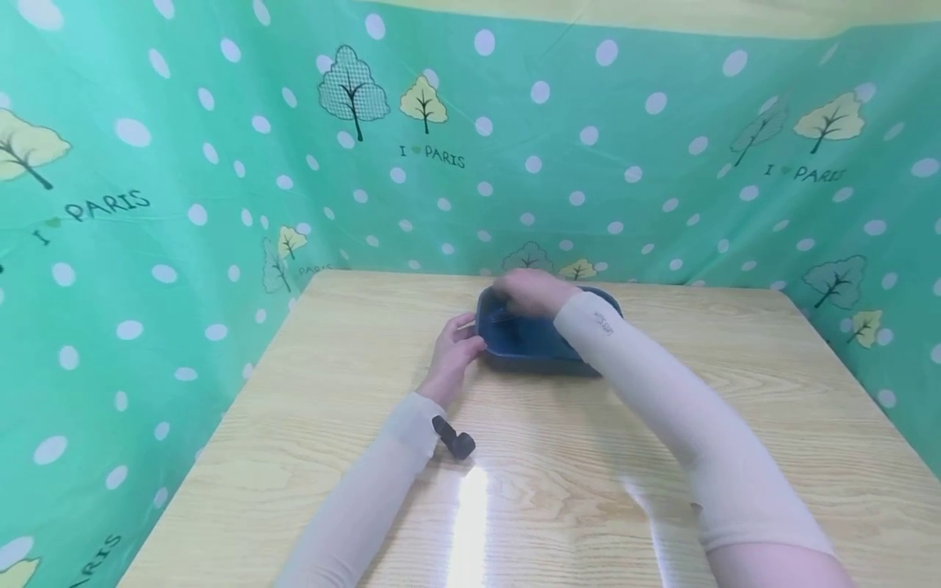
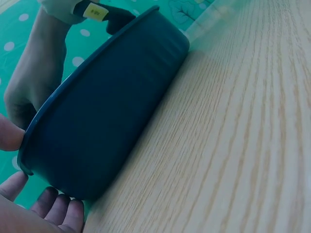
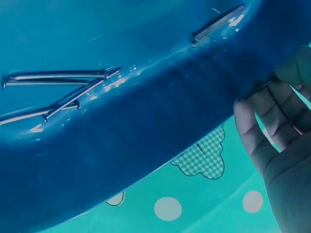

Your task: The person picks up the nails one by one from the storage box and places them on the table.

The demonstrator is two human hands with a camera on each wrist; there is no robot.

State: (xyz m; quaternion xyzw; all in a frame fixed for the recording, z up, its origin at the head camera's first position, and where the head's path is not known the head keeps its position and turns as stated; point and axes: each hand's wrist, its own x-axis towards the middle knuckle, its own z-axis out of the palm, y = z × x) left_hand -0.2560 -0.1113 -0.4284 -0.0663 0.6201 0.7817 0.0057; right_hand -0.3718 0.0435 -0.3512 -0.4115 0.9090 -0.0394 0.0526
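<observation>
A dark blue plastic basin [image 1: 540, 347] stands toward the back of the table. At its left end my left hand [image 1: 450, 359] grips it, the thumb at the rim and the fingers [image 2: 58, 206] round the outer wall. My right hand [image 1: 532, 292], blurred in the head view, reaches over the basin. Seen from the right wrist, its thumb and fingers pinch a thin metal nail [image 3: 257, 90], mostly hidden by the fingertips. Several loose metal nails [image 3: 58, 75] lie on the basin's floor, and another bunch of nails [image 3: 218, 23] lies farther along the same wall.
The basin rests on a light wood-grain table [image 1: 367, 343]. A green polka-dot curtain [image 1: 441, 196] hangs behind the table and along its sides. A black wrist-camera mount [image 1: 456, 439] juts from the left sleeve.
</observation>
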